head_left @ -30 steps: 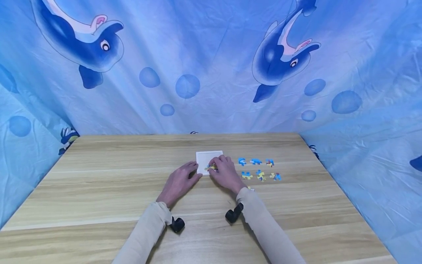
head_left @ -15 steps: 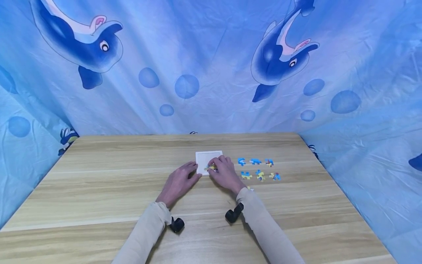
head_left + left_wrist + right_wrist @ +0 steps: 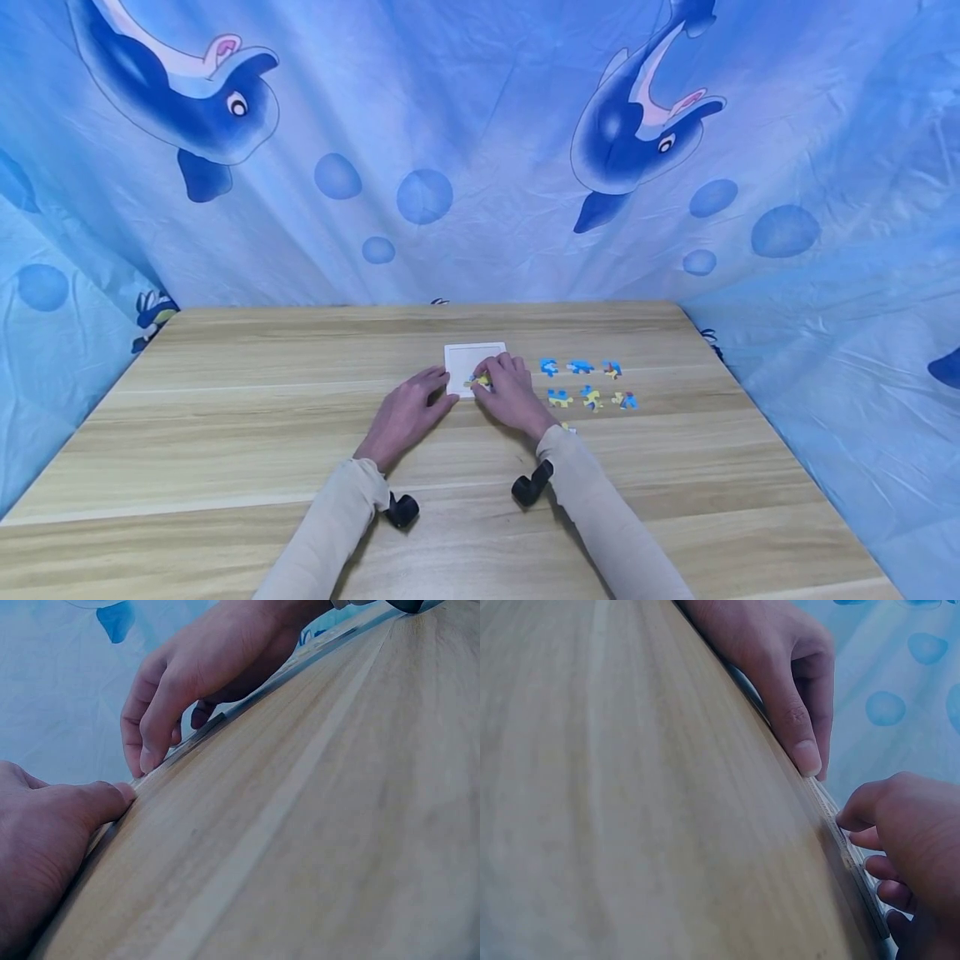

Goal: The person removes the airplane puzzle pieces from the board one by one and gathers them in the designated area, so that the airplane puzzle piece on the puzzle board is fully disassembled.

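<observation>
A white shallow puzzle tray lies flat near the middle of the table. My left hand holds its near left corner, thumb at the front edge and fingers along the left side. Over the tray's right half, my right hand pinches a yellow and blue puzzle piece low inside the frame, and its fingers hide part of that piece. From the right wrist view, the tray edge appears side-on between the left thumb and the right fingers.
Several loose puzzle pieces lie in rows on the table right of the tray. One more piece is partly hidden by the right sleeve. A blue dolphin-print curtain hangs behind the table.
The right fingers shift very slightly over the puzzle piece. The left hand and the tray stay in place.
</observation>
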The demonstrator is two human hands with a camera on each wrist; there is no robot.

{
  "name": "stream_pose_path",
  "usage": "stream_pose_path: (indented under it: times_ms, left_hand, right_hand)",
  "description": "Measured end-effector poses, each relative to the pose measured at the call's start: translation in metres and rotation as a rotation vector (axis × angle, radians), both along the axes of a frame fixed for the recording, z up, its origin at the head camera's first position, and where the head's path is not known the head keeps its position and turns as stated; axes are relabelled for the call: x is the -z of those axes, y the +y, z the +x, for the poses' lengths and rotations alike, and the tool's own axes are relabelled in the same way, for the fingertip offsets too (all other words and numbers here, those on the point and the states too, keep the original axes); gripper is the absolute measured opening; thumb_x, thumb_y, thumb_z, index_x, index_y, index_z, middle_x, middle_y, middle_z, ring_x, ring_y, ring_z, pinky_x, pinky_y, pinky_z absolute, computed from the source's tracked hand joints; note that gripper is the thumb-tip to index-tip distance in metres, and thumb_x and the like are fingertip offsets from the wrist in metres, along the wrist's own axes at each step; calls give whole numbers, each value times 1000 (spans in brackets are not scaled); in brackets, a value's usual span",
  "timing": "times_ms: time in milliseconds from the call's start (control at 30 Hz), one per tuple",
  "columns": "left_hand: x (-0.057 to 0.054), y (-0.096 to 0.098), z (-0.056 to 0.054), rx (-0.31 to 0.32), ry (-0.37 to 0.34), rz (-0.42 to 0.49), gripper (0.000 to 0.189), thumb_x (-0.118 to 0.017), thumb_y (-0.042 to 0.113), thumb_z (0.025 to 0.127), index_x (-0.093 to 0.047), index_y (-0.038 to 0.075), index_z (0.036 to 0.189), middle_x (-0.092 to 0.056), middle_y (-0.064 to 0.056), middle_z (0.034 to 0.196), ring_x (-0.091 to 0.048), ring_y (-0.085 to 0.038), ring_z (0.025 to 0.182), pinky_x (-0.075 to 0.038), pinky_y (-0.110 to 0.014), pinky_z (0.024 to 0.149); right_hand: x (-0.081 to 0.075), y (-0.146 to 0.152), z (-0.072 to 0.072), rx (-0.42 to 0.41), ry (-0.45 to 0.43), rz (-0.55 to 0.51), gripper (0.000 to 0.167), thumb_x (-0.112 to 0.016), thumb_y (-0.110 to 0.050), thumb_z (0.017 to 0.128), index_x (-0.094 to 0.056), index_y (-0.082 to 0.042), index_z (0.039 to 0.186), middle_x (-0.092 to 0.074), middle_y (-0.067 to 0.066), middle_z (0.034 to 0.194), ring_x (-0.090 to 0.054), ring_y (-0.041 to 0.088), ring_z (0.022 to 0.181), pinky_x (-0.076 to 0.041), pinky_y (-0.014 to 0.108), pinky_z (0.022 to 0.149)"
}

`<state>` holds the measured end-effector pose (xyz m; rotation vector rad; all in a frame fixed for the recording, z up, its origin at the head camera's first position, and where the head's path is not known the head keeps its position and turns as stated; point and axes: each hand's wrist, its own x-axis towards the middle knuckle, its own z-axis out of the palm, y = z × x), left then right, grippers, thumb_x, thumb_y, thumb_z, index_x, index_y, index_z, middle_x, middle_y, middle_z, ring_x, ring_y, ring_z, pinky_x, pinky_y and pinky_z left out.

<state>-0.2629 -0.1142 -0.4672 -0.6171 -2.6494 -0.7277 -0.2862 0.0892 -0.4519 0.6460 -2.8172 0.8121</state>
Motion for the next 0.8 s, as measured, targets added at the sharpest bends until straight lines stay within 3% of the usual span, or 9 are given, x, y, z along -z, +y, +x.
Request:
stream_pose_path:
  times_ms: [267,667,800]
  left_hand:
    - [2,1,0,2,40,1,43,-65,36,91,-67,5,122,-61,-12,130,-56,-29,121,-47,-44,99]
    - [1,1,0,-5,5,2,44,-64,39,92,-66,7,123,-59,-11,132,-55,-28,123,-47,-44,100]
    - [2,1,0,-5,9,2,44,-64,39,92,-66,7,123,-59,-11,132,-55,-28,123,-47,-44,100]
  right_hand:
    - [-3,0,0,-13,-19,-9,21,-60,-28,92,-58,-13,107,-48,7,109,-39,27,102,-36,42,85]
    - [-2,0,1,-20,-36,-56,22,-61,-25,90,-55,-15,108,-48,5,108,-38,27,104,-34,43,88]
    - [-2,1,2,-18,-1,-18,21,-61,-26,92,-55,-17,110,-49,2,106,-38,25,102,-33,40,85]
